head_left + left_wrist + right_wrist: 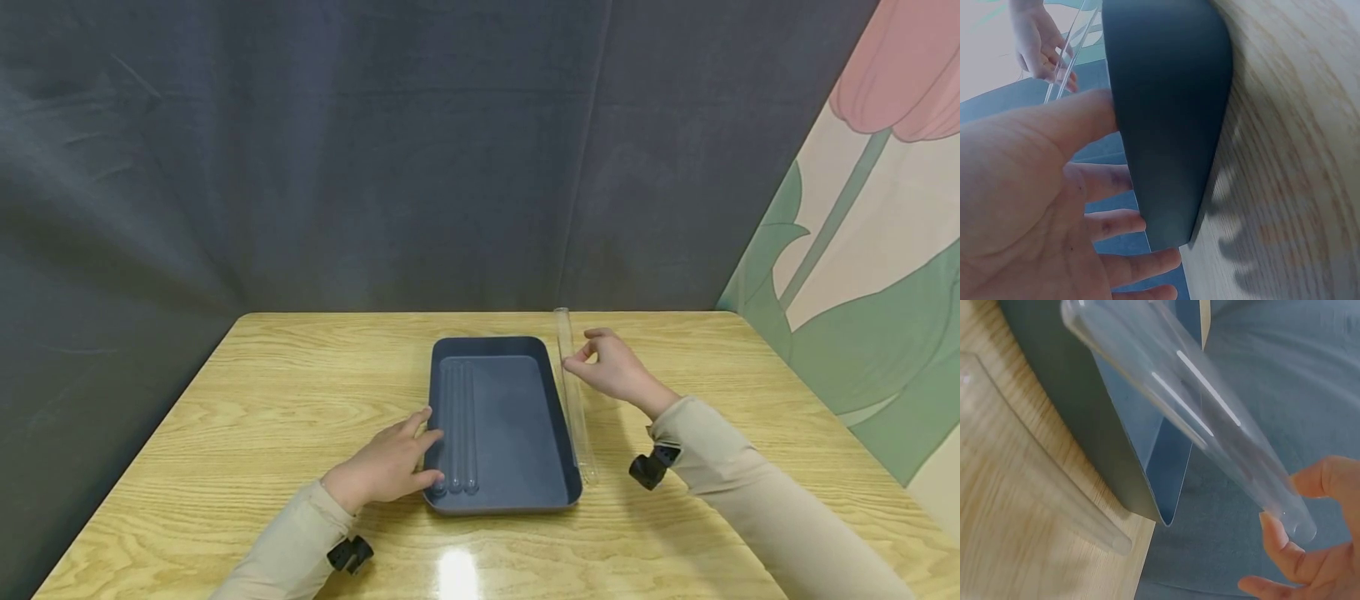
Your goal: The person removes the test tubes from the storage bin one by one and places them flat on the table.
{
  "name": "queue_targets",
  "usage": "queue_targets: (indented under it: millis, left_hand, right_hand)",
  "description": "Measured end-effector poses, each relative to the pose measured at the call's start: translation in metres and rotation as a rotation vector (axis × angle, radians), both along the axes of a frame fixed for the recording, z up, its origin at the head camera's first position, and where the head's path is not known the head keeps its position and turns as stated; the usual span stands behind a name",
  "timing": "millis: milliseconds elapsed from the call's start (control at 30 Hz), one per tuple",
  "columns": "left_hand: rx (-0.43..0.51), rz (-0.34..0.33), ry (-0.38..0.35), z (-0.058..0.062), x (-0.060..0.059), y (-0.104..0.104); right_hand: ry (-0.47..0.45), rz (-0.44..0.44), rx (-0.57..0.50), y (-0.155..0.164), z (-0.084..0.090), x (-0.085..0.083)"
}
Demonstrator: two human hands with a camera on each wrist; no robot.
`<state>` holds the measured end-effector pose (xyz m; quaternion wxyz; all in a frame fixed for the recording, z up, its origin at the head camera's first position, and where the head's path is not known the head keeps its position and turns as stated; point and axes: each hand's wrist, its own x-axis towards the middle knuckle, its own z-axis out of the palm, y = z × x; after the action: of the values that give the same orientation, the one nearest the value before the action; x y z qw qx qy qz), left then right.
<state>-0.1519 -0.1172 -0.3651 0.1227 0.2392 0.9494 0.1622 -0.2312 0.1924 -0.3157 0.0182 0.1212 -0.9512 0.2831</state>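
A dark curtain (420,167) hangs behind a wooden table (300,375). Right of centre, the right hand (613,367) pinches a clear tube (1204,419) beside a tray (517,433); at lower centre the left hand (386,462), spread wide, touches the tray's rim near three tubes (457,425) inside.

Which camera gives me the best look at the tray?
The head view: it shows the tray nearly whole from above, interior included. Left wrist shows mainly an outer wall; right wrist, a side and corner, partly behind a tube.
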Motion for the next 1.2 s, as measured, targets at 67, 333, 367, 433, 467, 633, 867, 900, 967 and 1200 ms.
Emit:
queue_targets:
  millis: [67,333,367,433,467,633,867,900,967,1200]
  left_hand:
    - [0.001,0.000,0.000,0.000,0.000,0.000]
    - [0.006,0.003,-0.004,0.001,0.001,0.000]
    - [0.006,0.004,-0.004,0.001,0.001,0.000]
    - [0.006,0.005,-0.004,0.001,0.001,0.000]
    - [0.006,0.005,-0.004,0.001,0.001,0.000]
    - [0.005,0.003,-0.001,0.000,0.000,0.000]
    - [0.007,-0.004,0.003,0.000,0.000,0.000]
    - [0.006,-0.004,0.003,0.000,0.000,0.000]
    - [0.006,-0.005,0.004,0.000,0.000,0.000]
    - [0.001,0.001,0.000,0.000,0.000,0.001]
  right_hand:
    - [-0.002,-0.001,0.003,0.002,0.000,0.000]
    - [-0.007,0.012,0.028,0.008,0.000,0.001]
    - [-0.015,0.013,0.030,0.009,0.000,0.001]
    - [-0.029,0.015,0.030,0.011,-0.002,0.001]
    - [-0.030,0.016,0.033,0.013,-0.002,0.000]
    - [-0.017,0.024,0.044,0.020,-0.008,-0.002]
    - [-0.009,0.015,0.057,0.028,-0.014,-0.006]
    - [-0.011,0.014,0.061,0.028,-0.015,-0.006]
    - [-0.017,0.011,0.069,0.030,-0.017,-0.007]
    - [-0.033,0.012,0.063,0.034,-0.026,-0.009]
